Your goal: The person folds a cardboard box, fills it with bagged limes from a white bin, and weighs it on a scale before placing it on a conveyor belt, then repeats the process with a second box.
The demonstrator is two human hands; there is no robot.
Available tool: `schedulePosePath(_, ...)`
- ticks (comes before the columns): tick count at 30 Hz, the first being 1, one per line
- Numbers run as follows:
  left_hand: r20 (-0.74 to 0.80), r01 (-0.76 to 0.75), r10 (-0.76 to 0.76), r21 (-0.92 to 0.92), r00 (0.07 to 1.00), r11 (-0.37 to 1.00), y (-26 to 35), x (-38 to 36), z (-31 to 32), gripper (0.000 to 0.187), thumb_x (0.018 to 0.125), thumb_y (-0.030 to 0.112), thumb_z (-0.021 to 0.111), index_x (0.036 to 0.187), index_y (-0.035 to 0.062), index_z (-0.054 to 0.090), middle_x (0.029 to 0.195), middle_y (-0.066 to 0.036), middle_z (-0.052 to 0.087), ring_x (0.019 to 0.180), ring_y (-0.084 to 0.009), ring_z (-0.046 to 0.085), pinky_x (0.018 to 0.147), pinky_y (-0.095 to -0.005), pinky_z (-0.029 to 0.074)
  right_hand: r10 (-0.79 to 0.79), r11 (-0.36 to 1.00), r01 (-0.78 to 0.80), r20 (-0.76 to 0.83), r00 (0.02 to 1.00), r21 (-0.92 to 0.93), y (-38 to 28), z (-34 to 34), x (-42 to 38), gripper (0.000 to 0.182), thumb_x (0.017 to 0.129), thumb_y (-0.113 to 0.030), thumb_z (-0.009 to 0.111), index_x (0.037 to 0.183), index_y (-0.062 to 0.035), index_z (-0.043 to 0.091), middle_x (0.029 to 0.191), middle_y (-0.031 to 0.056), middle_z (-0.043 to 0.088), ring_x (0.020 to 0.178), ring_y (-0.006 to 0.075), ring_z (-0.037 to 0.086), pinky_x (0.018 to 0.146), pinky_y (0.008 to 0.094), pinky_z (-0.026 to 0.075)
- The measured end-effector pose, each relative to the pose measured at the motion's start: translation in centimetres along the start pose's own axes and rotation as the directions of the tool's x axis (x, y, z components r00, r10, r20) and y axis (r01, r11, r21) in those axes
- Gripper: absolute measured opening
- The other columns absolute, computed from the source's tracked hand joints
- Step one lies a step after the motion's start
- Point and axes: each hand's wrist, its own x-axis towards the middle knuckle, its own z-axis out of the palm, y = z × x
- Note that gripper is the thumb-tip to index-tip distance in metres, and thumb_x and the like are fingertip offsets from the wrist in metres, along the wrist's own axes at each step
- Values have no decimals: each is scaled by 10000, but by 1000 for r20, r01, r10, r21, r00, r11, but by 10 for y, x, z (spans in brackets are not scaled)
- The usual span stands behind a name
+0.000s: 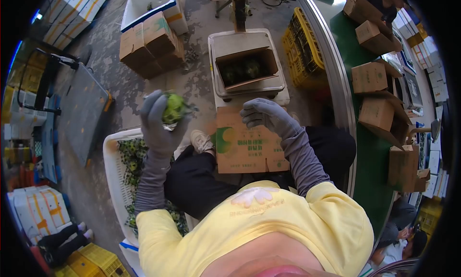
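Observation:
My left hand (161, 114), in a grey glove, is closed around a green item (174, 108), perhaps a bagged fruit or vegetable, over the white basket's upper right side. The white basket (111, 166) holds many small dark green packs. My gloved right hand (266, 114) has its fingers bent together above a flat cardboard piece (249, 149) with green print; whether it holds anything is hidden. Beyond it, an open cardboard box (247, 68) with green items inside rests on the scale (217, 44).
Bundled cardboard (149, 46) and a white foam box (149, 8) stand at the upper left. A yellow crate (302, 49) is right of the scale, beside a metal rail (336, 70). Cartons (377, 123) line the green surface (370, 181). Other people are at the right and lower left.

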Motion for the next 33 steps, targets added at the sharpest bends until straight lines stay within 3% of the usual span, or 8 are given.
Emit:
schedulePosePath(3, 170, -245, 273, -171, 947, 954, 5, 39, 68, 639, 678, 192, 812, 1236, 118, 510, 1269, -122, 503, 1036, -332, 592, 917, -405, 492, -29, 999, 30, -30, 999, 14, -3, 0, -8, 333, 978, -247, 495, 1197, -8, 573, 1107, 156, 645, 983, 249, 651, 849, 368, 534)
schedulePosePath(5, 390, -127, 198, -200, 899, 971, -4, 47, 126, 594, 713, 256, 783, 1241, 144, 535, 1340, -141, 453, 1203, -390, 479, 1012, -456, 409, -36, 999, 38, -60, 998, 23, -7, -3, -10, 345, 978, -254, 496, 1205, -5, 568, 1110, 156, 645, 987, 253, 650, 850, 370, 534)
schedulePosePath(8, 625, -266, 40, 272, 779, 925, -16, 50, 173, 541, 749, 319, 726, 1238, 149, 566, 1419, -158, 377, 1320, -386, 355, 1095, -491, 291, -62, 997, 67, -98, 993, 46, -14, -14, -16, 353, 970, -269, 509, 1203, -10, 564, 1113, 150, 640, 979, 252, 647, 844, 371, 533)
schedulePosePath(11, 576, -36, -97, 216, 811, 976, -21, 43, 184, 494, 776, 360, 676, 1218, 153, 597, 1468, -167, 310, 1385, -380, 244, 1134, -511, 190, -143, 981, 155, -115, 983, 112, -19, -24, -18, 348, 956, -283, 536, 1188, -26, 567, 1115, 139, 631, 961, 241, 638, 830, 367, 529)
schedulePosePath(19, 477, 90, -73, -14, 876, 996, -46, 36, 175, 387, 764, 277, 728, 1108, 133, 624, 1392, -182, 419, 1298, -391, 381, 1083, -456, 319, -125, 961, 162, -169, 978, 226, -14, -27, 5, 353, 954, -264, 539, 1209, -22, 560, 1135, 136, 625, 1014, 248, 618, 860, 362, 513)
schedulePosePath(25, 422, 288, -199, -159, 884, 944, -54, 36, 177, 404, 759, 195, 736, 1102, 68, 566, 1309, -180, 478, 1212, -370, 462, 1030, -415, 387, -170, 948, 227, -248, 954, 225, -29, -24, -5, 358, 948, -258, 551, 1217, -21, 559, 1096, 129, 633, 992, 242, 619, 849, 360, 512)
schedulePosePath(31, 354, 264, -169, -238, 920, 935, -55, 28, 185, 570, 783, 196, 726, 1271, 61, 463, 1280, -196, 479, 1185, -372, 478, 1009, -409, 400, -313, 922, 237, -233, 921, -305, -59, -7, 23, 273, 930, -258, 570, 1099, -47, 611, 1035, 96, 659, 869, 233, 644, 781, 355, 526)
schedulePosePath(33, 370, 283, -183, -235, 911, 930, -58, 24, 187, 588, 798, 194, 716, 1300, 57, 443, 1281, -204, 475, 1195, -376, 470, 1014, -411, 396, -333, 619, 27, -231, 914, -785, -81, 10, 32, 248, 909, -261, 584, 1050, -63, 633, 1024, 86, 671, 863, 235, 659, 778, 372, 530)
